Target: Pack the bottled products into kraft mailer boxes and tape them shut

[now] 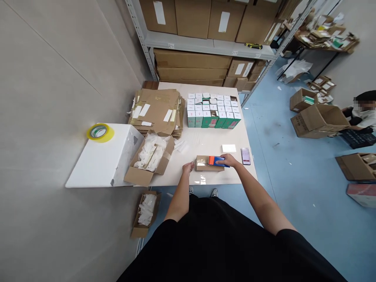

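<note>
Head cam's got my right hand (227, 160) clamped on the blue-orange tool (218, 161) atop the box (202, 167) near 6 o'clock on the table (205, 138), but can't tell if my left hand (188, 168), at its 9, grips anything, so dragging hard might skew it imo.

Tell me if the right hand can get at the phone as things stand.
Probably yes: the phone lies uncovered on the table, close to the right hand, with nothing standing between; the hand would likely have to release the blue and orange tool first.
</note>
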`<state>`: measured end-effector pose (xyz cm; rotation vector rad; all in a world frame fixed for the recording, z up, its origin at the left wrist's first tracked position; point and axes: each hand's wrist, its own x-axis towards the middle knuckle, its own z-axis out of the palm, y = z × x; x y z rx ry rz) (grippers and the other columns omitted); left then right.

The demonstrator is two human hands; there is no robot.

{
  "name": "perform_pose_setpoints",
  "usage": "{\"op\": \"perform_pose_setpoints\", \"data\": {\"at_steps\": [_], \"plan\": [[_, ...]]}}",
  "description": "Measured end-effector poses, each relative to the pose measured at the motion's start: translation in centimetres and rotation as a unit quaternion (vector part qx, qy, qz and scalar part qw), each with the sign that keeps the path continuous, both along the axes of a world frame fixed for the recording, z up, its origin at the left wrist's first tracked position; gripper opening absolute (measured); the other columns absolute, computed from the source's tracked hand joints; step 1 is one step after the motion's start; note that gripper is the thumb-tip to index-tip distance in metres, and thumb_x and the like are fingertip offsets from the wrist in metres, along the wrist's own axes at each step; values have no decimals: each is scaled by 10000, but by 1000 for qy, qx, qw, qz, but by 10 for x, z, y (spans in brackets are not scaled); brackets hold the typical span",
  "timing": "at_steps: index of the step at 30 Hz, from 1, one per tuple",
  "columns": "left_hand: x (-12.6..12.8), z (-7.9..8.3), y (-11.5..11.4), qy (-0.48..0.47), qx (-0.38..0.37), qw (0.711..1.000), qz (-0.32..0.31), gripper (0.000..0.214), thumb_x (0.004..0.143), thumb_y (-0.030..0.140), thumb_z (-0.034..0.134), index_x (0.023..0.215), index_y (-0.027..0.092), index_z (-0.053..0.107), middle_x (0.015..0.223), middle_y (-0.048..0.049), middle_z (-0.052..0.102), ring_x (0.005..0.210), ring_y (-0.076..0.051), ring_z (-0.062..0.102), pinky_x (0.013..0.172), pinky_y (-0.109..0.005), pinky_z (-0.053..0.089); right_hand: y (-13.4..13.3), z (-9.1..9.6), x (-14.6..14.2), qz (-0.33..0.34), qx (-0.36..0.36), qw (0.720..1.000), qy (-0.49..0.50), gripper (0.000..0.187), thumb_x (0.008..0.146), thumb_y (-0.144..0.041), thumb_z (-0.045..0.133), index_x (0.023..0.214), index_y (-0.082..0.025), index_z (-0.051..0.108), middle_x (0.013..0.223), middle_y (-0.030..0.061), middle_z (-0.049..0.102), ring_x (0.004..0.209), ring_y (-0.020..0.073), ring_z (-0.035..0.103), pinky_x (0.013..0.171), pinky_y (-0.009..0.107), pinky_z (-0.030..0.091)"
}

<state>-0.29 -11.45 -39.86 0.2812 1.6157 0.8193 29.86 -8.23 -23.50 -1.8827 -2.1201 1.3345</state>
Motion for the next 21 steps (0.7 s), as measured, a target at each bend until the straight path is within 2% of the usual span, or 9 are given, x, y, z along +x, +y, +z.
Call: {"op": "perform_pose_setpoints", "data": {"at_steps": [4, 8, 11, 14, 16, 18, 21], "plan": [[12, -1, 1, 14, -17, 1000, -21, 313, 790, 393, 866, 927, 138, 748, 780, -116, 754, 755, -216, 741, 688, -307, 580, -1, -4, -1, -10, -4, 1000, 3, 584, 726, -753, 729, 924, -205, 777, 892, 31, 750, 839, 211, 667, 688, 239, 452], [27, 1, 2, 55, -30, 997, -45, 375, 887, 405, 775, 1104, 102, 734, 894, -143, 775, 818, -231, 757, 703, -302, 589, 0, -7, -2, -7, 9, 1000, -8, 575, 730, -756, 731, 903, -210, 768, 873, 31, 746, 805, 204, 660, 663, 244, 434], [30, 3, 1, 92, -37, 993, -68, 499, 916, 446, 726, 1261, 87, 683, 1040, -172, 780, 888, -251, 765, 711, -305, 586, 1, -7, -2, 1, 29, 999, -30, 558, 754, -760, 709, 878, -218, 754, 839, 25, 733, 780, 197, 648, 640, 247, 404], [21, 10, 0, 151, -42, 982, -101, 684, 863, 471, 768, 1404, 88, 598, 1214, -214, 746, 1006, -300, 757, 765, -339, 589, 1, -6, 0, 15, 34, 998, -47, 556, 784, -767, 679, 838, -216, 732, 812, 27, 719, 765, 192, 637, 628, 251, 376], [12, 16, 0, 198, -29, 972, -126, 654, 843, 441, 781, 1389, 117, 624, 1287, -213, 724, 1147, -327, 716, 872, -356, 571, 0, -5, 0, 28, 37, 997, -56, 548, 808, -759, 668, 820, -213, 718, 820, 34, 722, 773, 192, 639, 630, 253, 364], [7, 24, 2, 237, -4, 960, -150, 458, 883, 417, 729, 1264, 165, 716, 1299, -178, 731, 1256, -325, 662, 971, -350, 526, 0, -3, -1, 32, 49, 996, -68, 540, 857, -744, 633, 824, -211, 711, 846, 47, 734, 793, 196, 648, 633, 255, 358], [11, 34, 5, 262, 43, 943, -202, 297, 964, 424, 606, 1076, 217, 788, 1242, -114, 768, 1248, -285, 658, 989, -309, 490, 0, -1, -4, 23, 63, 993, -96, 549, 925, -732, 567, 861, -207, 716, 885, 71, 754, 832, 208, 669, 638, 259, 356]]}}
